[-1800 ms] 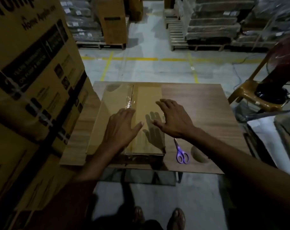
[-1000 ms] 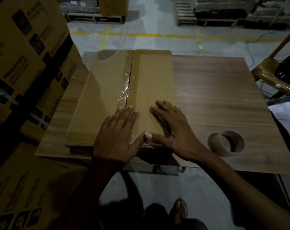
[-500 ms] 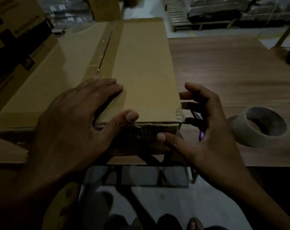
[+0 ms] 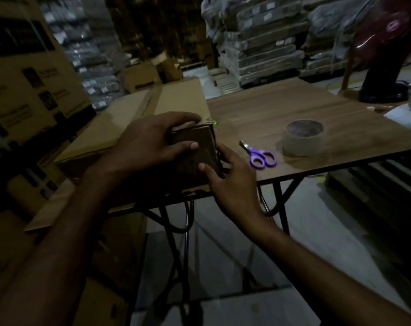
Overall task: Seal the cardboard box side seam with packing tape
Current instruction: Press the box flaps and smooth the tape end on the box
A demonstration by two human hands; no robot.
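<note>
A flat brown cardboard box [image 4: 181, 102] lies on the wooden table [image 4: 293, 107], its near end at the table's front edge. A strip of clear tape [image 4: 150, 102] runs along its top seam. My left hand [image 4: 148, 142] grips the near end, fingers over the top edge and thumb on the end face. My right hand [image 4: 232, 182] holds the lower right corner of that end, thumb on the face and fingers round the side. A roll of packing tape [image 4: 304, 137] stands to the right, with purple-handled scissors [image 4: 260, 156] between it and the box.
Large printed cartons [image 4: 30, 85] are stacked close on the left, against the table. A dark red fan [image 4: 385, 55] stands at the back right. Wrapped pallet stacks [image 4: 270, 43] fill the background. Below the front edge are the table's metal legs [image 4: 282, 203].
My hands moved from pressing flat on the box top to its near end, which they now hold. The camera dropped lower and swung right, so scissors and tape roll show fully.
</note>
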